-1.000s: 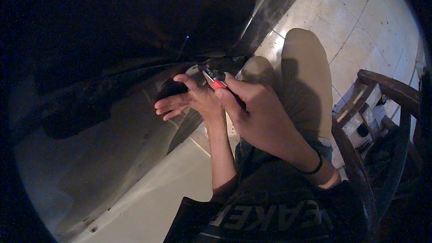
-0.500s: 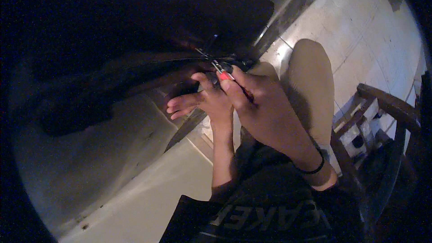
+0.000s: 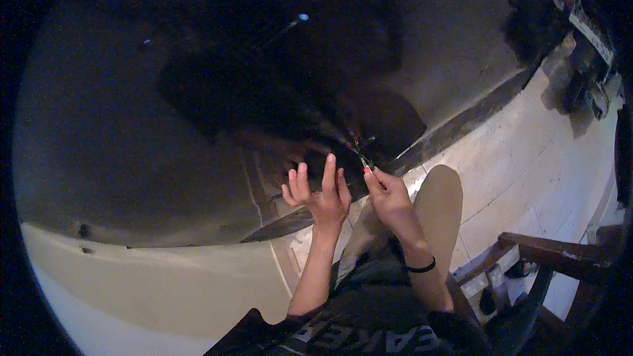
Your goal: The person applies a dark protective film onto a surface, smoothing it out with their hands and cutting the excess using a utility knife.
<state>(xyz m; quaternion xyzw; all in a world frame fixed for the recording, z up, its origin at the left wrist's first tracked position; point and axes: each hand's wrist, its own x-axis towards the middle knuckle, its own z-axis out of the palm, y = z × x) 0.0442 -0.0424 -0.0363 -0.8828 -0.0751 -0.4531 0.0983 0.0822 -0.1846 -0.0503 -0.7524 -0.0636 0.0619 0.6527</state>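
My right hand point(image 3: 394, 207) is closed round a slim metal tool with a red handle point(image 3: 366, 167); its exact kind is too small to tell. The tool points up and to the left, toward thin wire-like strands point(image 3: 357, 141) in front of a dark wall. Dim light hides what the strands run into. Beside it, my left hand point(image 3: 325, 203) is raised and open, fingers spread, apart from the tool and with nothing in it.
A dark wooden chair point(image 3: 544, 250) stands at the lower right, close to my right arm. Pale floor tiles point(image 3: 508, 178) lie along the foot of the wall point(image 3: 198, 191). At the upper right is a dark, cloth-like bundle point(image 3: 583, 53). My bent knee point(image 3: 440, 201) is beside my right hand.
The view has shifted, so both hands appear lower in it. My left hand has moved away from the tool, its fingers now pointing up. My right hand still holds the tool.
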